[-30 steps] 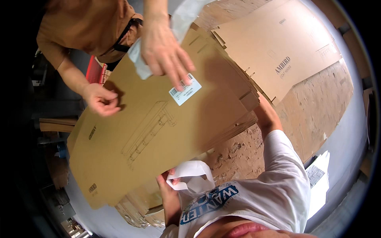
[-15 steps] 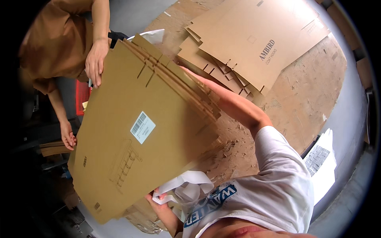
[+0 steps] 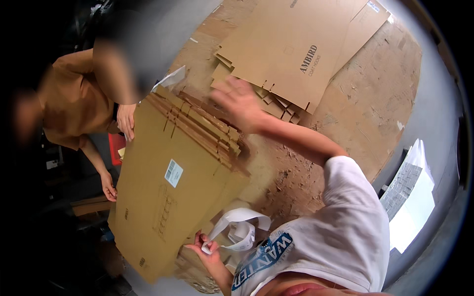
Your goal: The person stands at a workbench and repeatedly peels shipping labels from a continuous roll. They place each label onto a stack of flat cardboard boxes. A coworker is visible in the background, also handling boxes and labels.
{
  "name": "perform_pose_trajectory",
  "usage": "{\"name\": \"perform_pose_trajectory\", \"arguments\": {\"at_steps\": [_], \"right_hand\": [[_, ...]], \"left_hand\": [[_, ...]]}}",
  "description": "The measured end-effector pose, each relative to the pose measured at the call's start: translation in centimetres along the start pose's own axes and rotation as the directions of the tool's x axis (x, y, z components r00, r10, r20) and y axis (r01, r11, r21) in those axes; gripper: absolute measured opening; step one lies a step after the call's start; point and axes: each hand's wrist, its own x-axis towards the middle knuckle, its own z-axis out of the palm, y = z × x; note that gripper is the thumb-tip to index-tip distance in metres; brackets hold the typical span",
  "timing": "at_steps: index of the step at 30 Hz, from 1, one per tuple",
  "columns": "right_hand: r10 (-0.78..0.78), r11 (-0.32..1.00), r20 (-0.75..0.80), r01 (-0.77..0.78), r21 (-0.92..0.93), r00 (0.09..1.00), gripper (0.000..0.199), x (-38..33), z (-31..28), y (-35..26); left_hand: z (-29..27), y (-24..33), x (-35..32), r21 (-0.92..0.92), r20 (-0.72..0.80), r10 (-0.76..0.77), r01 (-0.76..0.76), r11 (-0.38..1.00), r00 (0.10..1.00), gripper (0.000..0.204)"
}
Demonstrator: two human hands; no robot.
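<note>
A person's right hand (image 3: 239, 101), fingers spread and holding nothing, hangs blurred just above the far edge of a stack of flattened cardboard boxes (image 3: 168, 192), while the left hand (image 3: 205, 245) is pinched closed on a loop of white paper strip (image 3: 240, 224) beside the stack's near right edge. The stack tilts up, its layered far edges fanned directly left of and below the right hand; a small white label (image 3: 174, 172) sits on the top sheet. Beyond the right hand lies a second pile of flat cardboard sheets (image 3: 296, 49) on the scuffed wooden worktop (image 3: 375, 108), whose bare surface to the right of the forearm leaves open room (the gap between the two piles is narrow). A co-worker in a brown shirt (image 3: 74, 108) steadies the stack from its opposite side, one hand (image 3: 126, 121) on the far left corner, the other (image 3: 108, 186) at the left edge. White paper bundles (image 3: 412, 192) rest well apart, beyond the worktop's right rim.
</note>
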Motion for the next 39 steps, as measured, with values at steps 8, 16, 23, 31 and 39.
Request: {"name": "perform_pose_trajectory", "arguments": {"at_steps": [8, 16, 23, 31, 39], "right_hand": [[0.426, 0.902, 0.305, -0.373, -0.217, 0.852, 0.097, -3.5, 0.6, 6.9], [0.037, 0.238, -0.051, 0.041, 0.97, 0.998, 0.022, -14.5, -21.4, -12.9], [-0.094, 0.036, 0.053, -0.05, 0.998, 0.994, 0.064, -20.1, -25.4, -33.5], [-0.123, 0.068, 0.134, -0.126, 0.99, 0.983, 0.042, -21.5, -26.8, -40.7], [-0.287, 0.345, 0.227, -0.12, 0.931, 0.931, 0.027, -24.2, -26.9, -42.4]], "left_hand": [[10.7, -1.5, -4.9, 0.57, 0.284, -0.111, -0.074, 0.818, 0.952, 0.044], [13.0, 5.0, -11.9, 0.367, 0.448, 0.361, -0.537, 0.76, 0.818, 0.048], [9.8, 10.9, -15.8, 0.148, 0.54, 0.567, -0.734, 0.663, 0.622, 0.045], [-4.6, 10.3, -20.9, 0.293, 0.286, 0.399, -0.476, 0.829, 0.871, 0.061], [-3.7, 9.5, -19.9, 0.087, 0.46, 0.149, -0.212, 0.974, 0.875, 0.029]]}}
